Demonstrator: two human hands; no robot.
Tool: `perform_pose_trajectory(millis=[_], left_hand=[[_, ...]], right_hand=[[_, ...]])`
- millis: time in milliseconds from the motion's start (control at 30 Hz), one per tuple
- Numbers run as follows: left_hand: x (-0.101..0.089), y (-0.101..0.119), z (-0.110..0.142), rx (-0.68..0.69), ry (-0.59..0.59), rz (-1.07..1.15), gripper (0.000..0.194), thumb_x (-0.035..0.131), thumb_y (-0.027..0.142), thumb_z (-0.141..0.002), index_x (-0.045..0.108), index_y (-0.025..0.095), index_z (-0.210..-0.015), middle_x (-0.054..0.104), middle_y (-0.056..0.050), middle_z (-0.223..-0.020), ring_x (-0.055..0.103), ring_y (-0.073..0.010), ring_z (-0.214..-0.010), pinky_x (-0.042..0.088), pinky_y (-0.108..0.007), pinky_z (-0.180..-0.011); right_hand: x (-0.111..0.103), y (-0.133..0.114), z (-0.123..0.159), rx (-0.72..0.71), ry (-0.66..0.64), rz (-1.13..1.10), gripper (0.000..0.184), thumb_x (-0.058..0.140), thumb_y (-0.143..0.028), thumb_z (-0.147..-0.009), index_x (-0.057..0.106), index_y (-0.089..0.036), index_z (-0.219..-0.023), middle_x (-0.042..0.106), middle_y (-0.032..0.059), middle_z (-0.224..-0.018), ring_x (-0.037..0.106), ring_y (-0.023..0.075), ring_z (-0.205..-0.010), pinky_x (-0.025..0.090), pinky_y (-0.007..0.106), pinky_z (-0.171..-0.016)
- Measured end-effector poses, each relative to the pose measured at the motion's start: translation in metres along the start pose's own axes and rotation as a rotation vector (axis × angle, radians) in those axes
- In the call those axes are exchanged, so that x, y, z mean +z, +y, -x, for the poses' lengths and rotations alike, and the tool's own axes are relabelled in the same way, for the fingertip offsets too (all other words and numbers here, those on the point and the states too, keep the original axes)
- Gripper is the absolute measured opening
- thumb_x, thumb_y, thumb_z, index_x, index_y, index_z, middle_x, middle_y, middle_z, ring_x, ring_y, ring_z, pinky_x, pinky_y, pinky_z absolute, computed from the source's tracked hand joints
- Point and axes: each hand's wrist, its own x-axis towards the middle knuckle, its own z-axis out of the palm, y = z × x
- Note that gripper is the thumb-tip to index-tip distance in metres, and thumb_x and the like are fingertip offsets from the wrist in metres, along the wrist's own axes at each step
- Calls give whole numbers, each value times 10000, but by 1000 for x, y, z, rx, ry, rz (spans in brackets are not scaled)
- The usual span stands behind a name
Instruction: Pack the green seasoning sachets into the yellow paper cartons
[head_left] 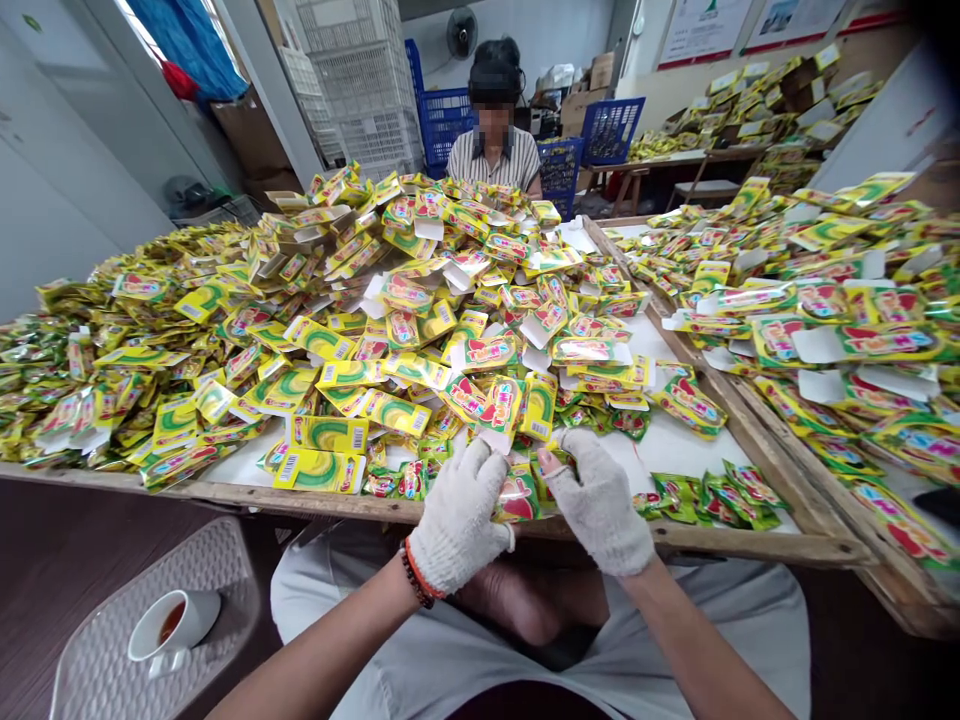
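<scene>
My left hand, in a white knit glove, curls around a small yellow-green carton at the table's front edge. Its fingertips lie against the white flap of another printed carton just beyond. To the right, my gloved right hand has its fingers bent in and its bare thumb tip towards them; what they hold, if anything, I cannot make out. Small green sachets lie right of that hand, and more sachets lie left of my left hand. Flat yellow cartons rest farther left.
A tall heap of open-flapped cartons covers much of the table. A wooden divider separates it from another pile. A person sits opposite. A cup stands on a grey stool at lower left.
</scene>
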Motion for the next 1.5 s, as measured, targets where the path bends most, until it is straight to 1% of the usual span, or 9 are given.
perform_pose_trajectory(millis=[100,267,500,667,900,1033,1233,1367,1500], left_hand=[[7,3,-1,-49,50,63,522,684,276,-638,479,213,-1114,477,-84,-1187,462,-283,-1129,444,-403,-945],[14,3,1,-78,63,5,476,659,239,-642,517,210,-1096,489,-86,-1148,474,-284,-1105,436,-418,-949],[12,2,0,-26,73,-101,625,632,193,-625,492,208,-1234,476,-100,-1192,438,-318,-1139,416,-439,-943],[6,-1,-3,-32,53,-79,571,638,208,-630,523,203,-1189,493,-96,-1137,470,-292,-1061,430,-418,-902],[8,3,-3,48,-3,-113,598,637,184,-608,522,224,-1193,483,-93,-1174,461,-297,-1078,416,-430,-918],[3,-2,-5,-31,1,-155,567,630,181,-622,527,204,-1179,505,-86,-1094,477,-288,-1045,434,-415,-870],[14,7,-2,72,21,-130,629,664,200,-643,508,216,-1252,509,-108,-1191,471,-321,-1099,421,-459,-909],[10,4,-2,127,12,109,632,702,328,-689,498,181,-1269,503,-139,-1258,471,-321,-1150,413,-454,-953],[-6,-8,-8,-55,-104,497,379,578,451,-825,578,186,-1097,625,-71,-1049,584,-219,-954,477,-317,-811]], right_hand=[[6,-5,2,-74,73,79,291,446,-323,-896,616,-107,-988,651,180,-1010,591,288,-990,475,428,-886],[3,-10,7,-67,-153,47,271,426,-255,-899,614,-119,-1040,649,163,-1084,586,269,-1049,458,419,-947],[-12,-4,7,149,-296,-203,345,478,-285,-879,567,-166,-1190,644,115,-1162,592,239,-1084,471,406,-948],[-19,4,8,99,-224,-279,214,590,-291,-814,683,-180,-971,627,101,-1155,587,232,-1074,475,373,-950],[-23,7,5,-15,-523,-444,252,529,-214,-836,690,-228,-1029,619,46,-1222,509,207,-1217,402,349,-1052],[-43,3,10,296,-243,-525,254,558,-350,-858,592,-210,-1067,635,79,-1166,636,184,-949,527,304,-787],[-33,-11,28,435,-641,-814,291,547,-382,-855,405,-224,-1053,619,-53,-591,517,96,-405,357,182,-394],[-17,-3,31,463,-599,-740,210,520,-374,-855,401,-226,-943,481,-121,-380,393,81,-287,267,154,-345],[-16,3,28,441,-508,-719,203,518,-379,-857,421,-222,-943,508,-115,-436,379,65,-296,270,157,-345]])
